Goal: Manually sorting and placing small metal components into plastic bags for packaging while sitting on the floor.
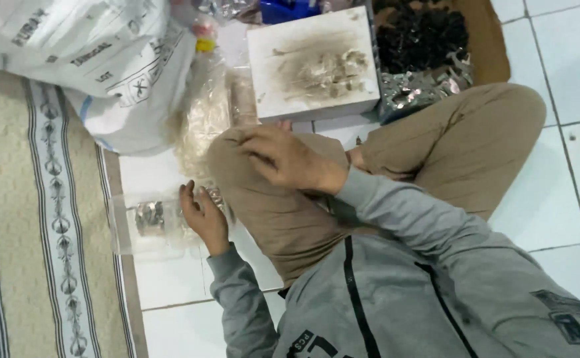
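Floor: glossy white tiles (562,86) with thin dark grout lines. Along one side lies a beige rug (18,219) with a striped, patterned border; its edge runs beside the tiles. A brown cardboard sheet (489,40) rests on the tiles at the far edge. Lighting is even and diffuse.

Two hands show: one left hand (202,215) and one right hand (290,159). There is one white block (313,63), smudged grey on top, and one large white sack (97,59). One clear plastic bag (147,222) lies on the floor with small metal parts inside, too many and too blurred to count. One cardboard box (492,40) holds dark pieces, likewise uncountable. One patterned mat (31,232) lies alongside.
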